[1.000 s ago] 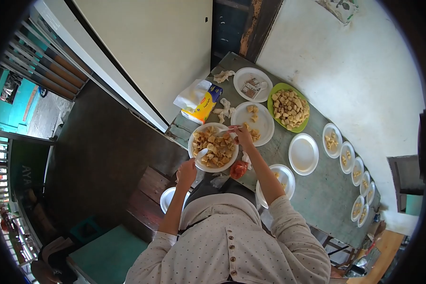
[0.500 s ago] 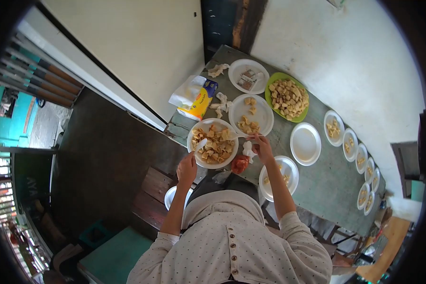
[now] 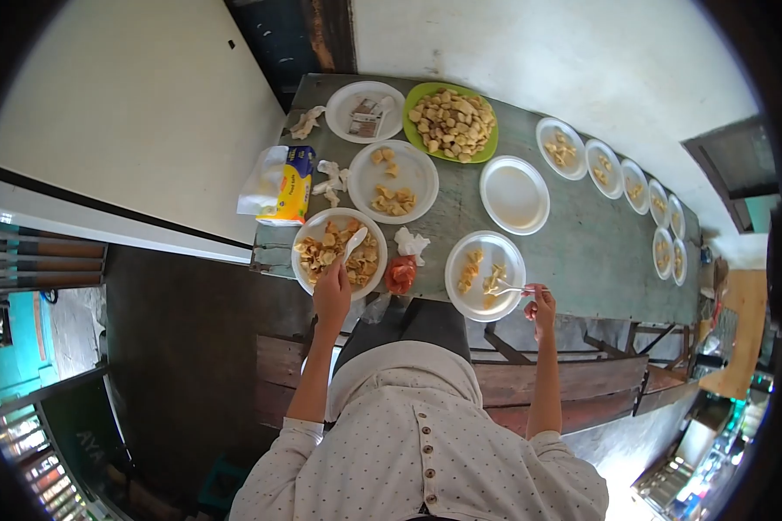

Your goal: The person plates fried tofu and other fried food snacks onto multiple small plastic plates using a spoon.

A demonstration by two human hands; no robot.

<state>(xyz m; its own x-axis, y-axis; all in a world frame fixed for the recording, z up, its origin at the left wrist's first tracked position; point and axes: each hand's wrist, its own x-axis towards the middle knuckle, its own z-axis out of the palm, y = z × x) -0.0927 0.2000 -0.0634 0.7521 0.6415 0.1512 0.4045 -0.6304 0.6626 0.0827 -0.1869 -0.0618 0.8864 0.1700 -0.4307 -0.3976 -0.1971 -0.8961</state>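
Observation:
My left hand [image 3: 331, 291] is closed around a white plastic spoon [image 3: 354, 243], whose bowl rests over the food on a full white plate [image 3: 379, 276] at the table's near left edge. My right hand [image 3: 540, 308] pinches a white plastic fork [image 3: 514, 288]. The fork's head is over food pieces on another white plate [image 3: 462, 297], which holds two small groups of pieces. Between these plates lie a red bag [image 3: 400, 274] and a crumpled white tissue [image 3: 411, 247].
Behind are a plate with a few pieces [image 3: 415, 175], a plate with paper [image 3: 341, 111], a green plate heaped with food [image 3: 453, 124] and a bare plate [image 3: 514, 195]. A tissue pack [image 3: 288, 185] stands left. Several small portioned plates [image 3: 602, 169] line the right.
My right hand has moved right, with the fork, from beside the full plate to the plate with two groups. My left hand stays at the full plate. The view has turned right.

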